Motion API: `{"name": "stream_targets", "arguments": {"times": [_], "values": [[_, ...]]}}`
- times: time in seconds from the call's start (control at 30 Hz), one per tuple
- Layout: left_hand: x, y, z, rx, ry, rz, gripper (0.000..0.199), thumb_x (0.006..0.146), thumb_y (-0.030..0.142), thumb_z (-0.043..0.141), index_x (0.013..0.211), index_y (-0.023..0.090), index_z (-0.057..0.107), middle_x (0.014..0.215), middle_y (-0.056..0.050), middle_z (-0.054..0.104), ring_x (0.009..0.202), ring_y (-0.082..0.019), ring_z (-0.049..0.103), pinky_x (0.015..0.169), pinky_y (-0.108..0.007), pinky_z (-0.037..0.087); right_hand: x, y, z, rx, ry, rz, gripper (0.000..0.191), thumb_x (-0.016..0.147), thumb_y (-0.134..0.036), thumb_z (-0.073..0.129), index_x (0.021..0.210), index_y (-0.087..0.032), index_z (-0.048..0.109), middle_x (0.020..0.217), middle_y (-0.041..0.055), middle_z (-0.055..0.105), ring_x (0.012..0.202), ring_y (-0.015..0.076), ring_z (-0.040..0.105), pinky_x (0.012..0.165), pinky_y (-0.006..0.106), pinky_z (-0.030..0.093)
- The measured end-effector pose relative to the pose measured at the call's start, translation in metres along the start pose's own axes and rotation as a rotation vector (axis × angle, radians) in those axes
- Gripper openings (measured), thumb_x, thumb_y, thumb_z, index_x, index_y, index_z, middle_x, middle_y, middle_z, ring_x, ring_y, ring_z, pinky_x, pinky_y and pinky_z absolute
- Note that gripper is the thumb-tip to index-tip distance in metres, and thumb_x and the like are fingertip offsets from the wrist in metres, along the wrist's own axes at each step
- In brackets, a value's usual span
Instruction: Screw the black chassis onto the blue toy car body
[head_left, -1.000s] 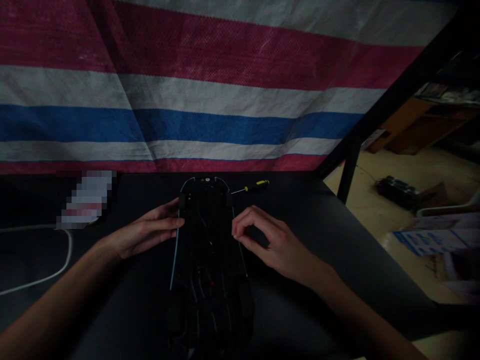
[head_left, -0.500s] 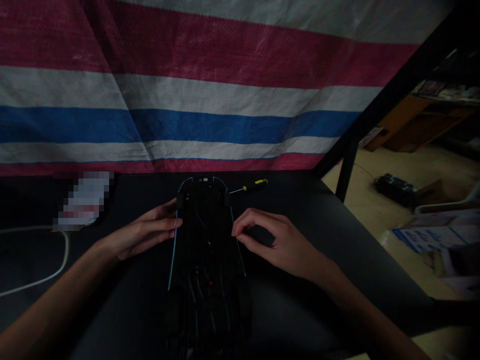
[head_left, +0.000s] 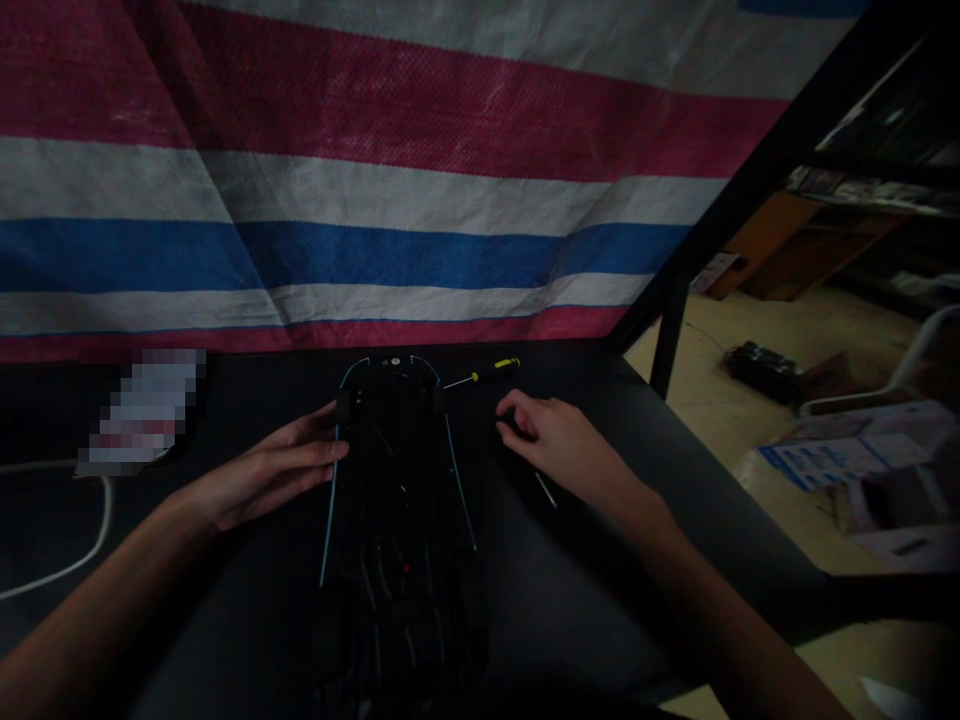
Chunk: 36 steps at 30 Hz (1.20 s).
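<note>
A black toy car (head_left: 397,500) with thin blue edges lies upside down on the dark table (head_left: 570,620). Along its left side, my left hand (head_left: 277,465) grips the edge, thumb on top and fingers beside it. To the right of the car, my right hand (head_left: 555,435) hovers over the table with curled fingers; what they hold, if anything, is too dark to tell. A thin pale metal shaft (head_left: 546,490) shows just below that hand. Behind the car's front right lies a yellow and black screwdriver (head_left: 496,370).
A striped red, white and blue sheet (head_left: 420,255) hangs behind the table. A blurred-out item (head_left: 142,410) and a white cable (head_left: 109,520) are at the left. Boxes (head_left: 862,455) stand on the floor at the right.
My right hand has moved right, away from the car's edge, and the thin shaft now shows below it. My left hand stays on the car. The whole view has shifted slightly.
</note>
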<state>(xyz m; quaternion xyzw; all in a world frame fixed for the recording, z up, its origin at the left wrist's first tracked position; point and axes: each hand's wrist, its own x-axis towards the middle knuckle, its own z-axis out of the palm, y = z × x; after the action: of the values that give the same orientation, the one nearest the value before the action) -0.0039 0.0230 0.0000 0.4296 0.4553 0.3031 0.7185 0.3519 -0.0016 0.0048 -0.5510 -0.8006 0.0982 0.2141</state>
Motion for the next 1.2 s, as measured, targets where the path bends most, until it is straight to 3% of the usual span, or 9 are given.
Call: {"name": "stream_targets", "arguments": {"times": [0.07, 0.17, 0.27, 0.87, 1.1, 1.2], "values": [[-0.001, 0.002, 0.003, 0.004, -0.002, 0.0, 0.072, 0.078, 0.021, 0.084, 0.144, 0.03, 0.059, 0.146, -0.006, 0.064, 0.127, -0.026, 0.065, 0.091, -0.023, 0.059, 0.0, -0.01, -0.006, 0.243, 0.118, -0.021, 0.011, 0.097, -0.025, 0.06, 0.107, -0.023, 0.062, 0.081, -0.0011, 0.067, 0.072, 0.0155, 0.066, 0.067, 0.029, 0.049], [-0.003, 0.005, 0.008, -0.003, -0.031, 0.016, 0.075, 0.077, 0.02, 0.085, 0.146, 0.028, 0.057, 0.146, -0.008, 0.064, 0.126, -0.027, 0.066, 0.091, -0.023, 0.059, -0.004, -0.029, -0.015, 0.621, 0.402, -0.073, 0.018, 0.098, -0.026, 0.063, 0.115, -0.027, 0.056, 0.1, 0.0012, 0.073, 0.095, 0.0186, 0.072, 0.087, 0.036, 0.056], [-0.003, 0.004, 0.008, -0.01, -0.034, 0.021, 0.075, 0.079, 0.019, 0.083, 0.148, 0.029, 0.055, 0.147, -0.007, 0.064, 0.125, -0.025, 0.066, 0.091, -0.022, 0.059, -0.01, -0.041, -0.016, 0.71, 0.513, -0.132, 0.019, 0.097, -0.022, 0.063, 0.113, -0.029, 0.054, 0.102, 0.0011, 0.073, 0.098, 0.0197, 0.072, 0.091, 0.04, 0.057], [-0.004, 0.007, 0.011, -0.004, -0.051, 0.031, 0.075, 0.078, 0.019, 0.084, 0.148, 0.028, 0.055, 0.148, -0.008, 0.064, 0.122, -0.024, 0.068, 0.089, -0.02, 0.059, -0.018, -0.038, -0.007, 0.526, 0.473, -0.252, 0.027, 0.099, -0.02, 0.059, 0.121, -0.032, 0.049, 0.109, 0.0041, 0.069, 0.103, 0.0221, 0.07, 0.092, 0.046, 0.057], [-0.003, 0.003, 0.007, -0.005, -0.055, 0.024, 0.072, 0.082, 0.017, 0.08, 0.148, 0.029, 0.055, 0.15, -0.007, 0.061, 0.126, -0.024, 0.066, 0.09, -0.02, 0.058, -0.016, -0.05, -0.027, 0.262, 0.434, -0.344, 0.022, 0.097, -0.016, 0.06, 0.114, -0.028, 0.054, 0.1, 0.0021, 0.071, 0.089, 0.0184, 0.071, 0.08, 0.036, 0.06], [-0.003, 0.003, 0.007, -0.021, -0.04, 0.012, 0.076, 0.082, 0.016, 0.081, 0.151, 0.028, 0.05, 0.152, -0.008, 0.059, 0.13, -0.023, 0.063, 0.093, -0.021, 0.057, -0.015, -0.056, -0.037, 0.175, 0.378, -0.412, 0.023, 0.097, -0.017, 0.058, 0.116, -0.029, 0.053, 0.1, 0.003, 0.071, 0.092, 0.0202, 0.072, 0.079, 0.037, 0.06]]}}
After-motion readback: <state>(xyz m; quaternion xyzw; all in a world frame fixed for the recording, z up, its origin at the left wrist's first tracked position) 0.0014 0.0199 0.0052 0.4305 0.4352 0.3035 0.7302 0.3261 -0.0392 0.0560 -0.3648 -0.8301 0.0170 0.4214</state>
